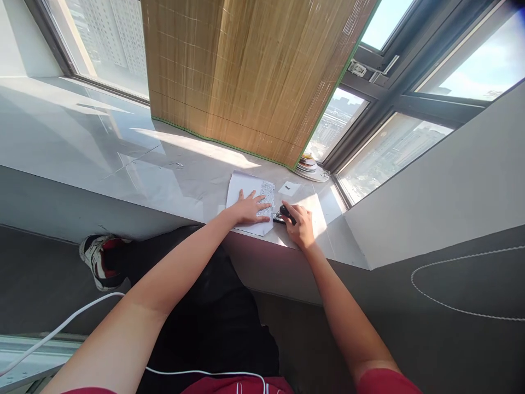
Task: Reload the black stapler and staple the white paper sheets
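My left hand lies flat, fingers spread, on a white sheet of paper with a printed patch, which rests on the pale stone window ledge. My right hand sits just right of the sheet, closed over a small black stapler-like tool whose tip touches the paper's right edge. The tool is mostly hidden by my fingers.
A bamboo blind hangs down to the ledge behind the paper. A small white slip and a stack of plates lie near the window corner. A shoe and a white cable are below the ledge.
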The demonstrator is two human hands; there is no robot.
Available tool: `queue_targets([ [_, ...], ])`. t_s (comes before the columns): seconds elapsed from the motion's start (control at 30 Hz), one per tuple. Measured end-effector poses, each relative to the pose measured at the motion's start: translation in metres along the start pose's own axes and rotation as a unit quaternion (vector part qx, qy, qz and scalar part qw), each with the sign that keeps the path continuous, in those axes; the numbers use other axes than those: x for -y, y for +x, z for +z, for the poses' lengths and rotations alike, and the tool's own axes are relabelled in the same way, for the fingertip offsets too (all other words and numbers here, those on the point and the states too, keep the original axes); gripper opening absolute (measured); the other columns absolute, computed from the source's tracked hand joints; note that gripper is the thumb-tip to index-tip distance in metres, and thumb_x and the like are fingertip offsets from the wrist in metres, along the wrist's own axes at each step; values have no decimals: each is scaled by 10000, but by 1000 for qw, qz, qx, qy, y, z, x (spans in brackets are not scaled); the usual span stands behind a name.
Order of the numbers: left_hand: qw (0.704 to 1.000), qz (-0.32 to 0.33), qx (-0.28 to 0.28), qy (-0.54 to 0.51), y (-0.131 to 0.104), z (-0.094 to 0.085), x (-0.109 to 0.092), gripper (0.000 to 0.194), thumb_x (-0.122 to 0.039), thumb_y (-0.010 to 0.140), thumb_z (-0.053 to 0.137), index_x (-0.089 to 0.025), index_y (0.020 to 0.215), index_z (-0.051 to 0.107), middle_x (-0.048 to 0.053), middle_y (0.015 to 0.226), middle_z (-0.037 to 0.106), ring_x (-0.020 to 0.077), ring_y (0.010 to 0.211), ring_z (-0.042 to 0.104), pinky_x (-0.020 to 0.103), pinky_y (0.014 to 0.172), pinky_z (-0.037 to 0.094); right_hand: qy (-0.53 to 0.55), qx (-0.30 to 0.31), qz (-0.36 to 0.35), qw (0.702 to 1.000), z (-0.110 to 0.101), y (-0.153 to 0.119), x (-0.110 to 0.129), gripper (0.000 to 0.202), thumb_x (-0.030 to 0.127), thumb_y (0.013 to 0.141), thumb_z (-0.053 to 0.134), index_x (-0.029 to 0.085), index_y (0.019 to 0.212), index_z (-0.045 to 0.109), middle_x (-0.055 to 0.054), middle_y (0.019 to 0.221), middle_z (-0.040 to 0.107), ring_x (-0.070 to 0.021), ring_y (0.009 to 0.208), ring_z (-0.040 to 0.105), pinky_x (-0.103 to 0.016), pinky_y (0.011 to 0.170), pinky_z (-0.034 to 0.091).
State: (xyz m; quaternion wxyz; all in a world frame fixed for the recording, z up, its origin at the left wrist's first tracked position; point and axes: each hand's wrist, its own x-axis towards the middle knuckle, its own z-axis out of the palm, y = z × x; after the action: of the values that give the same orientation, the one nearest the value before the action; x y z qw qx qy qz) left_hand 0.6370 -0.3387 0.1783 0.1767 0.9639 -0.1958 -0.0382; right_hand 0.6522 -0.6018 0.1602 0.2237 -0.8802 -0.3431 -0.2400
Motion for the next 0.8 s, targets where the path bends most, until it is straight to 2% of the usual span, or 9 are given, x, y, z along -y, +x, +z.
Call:
queue_targets([
  [0.1, 1000, -29, -11, -2, 3, 3, -6, 803, -823, 946, 446, -426, 1644, 442, 47, 1791, 261, 505, 1644, 83, 830, 1210, -54, 0, 10, -23, 1000, -1, 1, 5, 462, 292, 1033, 566, 274, 1489, 636, -125, 1166, 722, -294, 1074, 648, -506, 995, 490],
  [0.27, 1000, 19, -5, -17, 5, 6, -8, 772, -857, 927, 449, -472, 1593, 501, 13, 1783, 285, 459, 1641, 142, 818, 1217, -70, -11, -11, -28, 999, 1, 1, 8, 467, 308, 1044, 560, 262, 1504, 621, -137, 1209, 728, -302, 1099, 656, -513, 995, 495],
  [0.4, 1000, 19, -3, -23, 7, 8, -11, 775, -866, 917, 458, -465, 1578, 524, 23, 1787, 273, 448, 1643, 136, 825, 1213, -71, -7, -26, -23, 999, 2, 0, 5, 478, 297, 1038, 567, 258, 1512, 612, -138, 1214, 717, -300, 1104, 655, -522, 996, 491],
  [0.53, 1000, 16, -4, -14, 6, 9, -19, 755, -835, 910, 511, -474, 1573, 522, 21, 1788, 271, 436, 1647, 129, 809, 1227, -66, 2, -13, -26, 1000, 0, 1, 5, 471, 323, 1055, 542, 271, 1519, 605, -143, 1223, 708, -296, 1117, 644, -513, 988, 501],
  [0.63, 1000, 18, -7, -12, 7, 9, -25, 783, -790, 918, 541, -421, 1607, 489, 55, 1786, 274, 445, 1644, 132, 818, 1223, -59, -2, -1, -38, 999, -2, 2, 8, 487, 297, 1063, 516, 288, 1545, 580, -138, 1240, 697, -297, 1135, 639, -513, 993, 496],
  [0.8, 1000, 7, -12, -14, 7, 10, -28, 957, -770, 905, 559, -306, 1705, 313, 127, 1794, 222, 439, 1650, 129, 785, 1249, -45, -26, 2, -43, 999, -3, 3, 11, 515, 224, 1055, 467, 278, 1556, 577, -143, 1210, 696, -299, 1088, 634, -527, 994, 481],
])
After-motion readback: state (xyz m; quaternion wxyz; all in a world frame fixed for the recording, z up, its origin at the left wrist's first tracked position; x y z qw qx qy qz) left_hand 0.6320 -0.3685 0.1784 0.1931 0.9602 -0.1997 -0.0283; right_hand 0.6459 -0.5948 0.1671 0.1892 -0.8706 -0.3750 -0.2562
